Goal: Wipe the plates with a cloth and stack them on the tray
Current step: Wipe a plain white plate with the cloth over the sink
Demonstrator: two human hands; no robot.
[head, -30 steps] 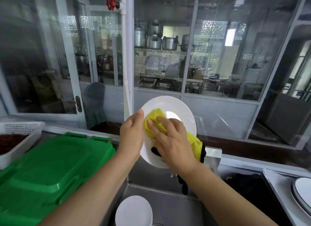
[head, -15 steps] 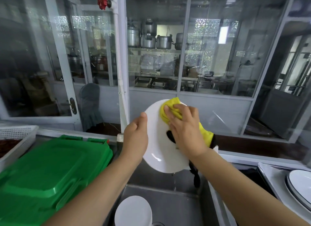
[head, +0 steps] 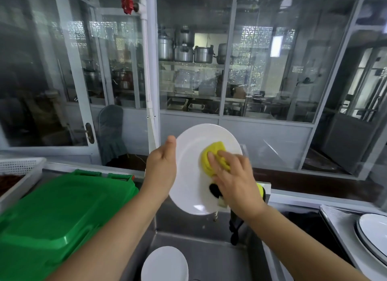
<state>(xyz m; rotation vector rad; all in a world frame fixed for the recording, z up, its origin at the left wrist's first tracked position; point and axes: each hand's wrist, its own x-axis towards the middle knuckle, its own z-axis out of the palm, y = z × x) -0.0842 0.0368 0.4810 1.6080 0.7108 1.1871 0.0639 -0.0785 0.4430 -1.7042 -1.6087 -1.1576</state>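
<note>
Plate (head: 189, 176), white and round, is held up tilted in the middle of the frame above the sink (head: 209, 257); the left hand (head: 161, 167) grips its left rim, thumb pointing up along the edge, the other fingers hidden behind the plate so how they lie cannot be told; the right hand (head: 234, 180) presses a yellow cloth (head: 213, 155) against the plate's face, its fingers close together and bent over the cloth, slightly blurred; a black part of the cloth hangs below the wrist; lower in the frame a second white plate (head: 165, 264) lies in the sink; at the lower right edge stacked plates (head: 372, 230) with dark rims sit on a tray (head: 339, 224); a green bin lid (head: 62, 213) fills the lower left, with a white basket (head: 21, 165) beyond it at the left edge; behind the glass at the top, metal pots (head: 184, 48) stand on a shelf
</note>
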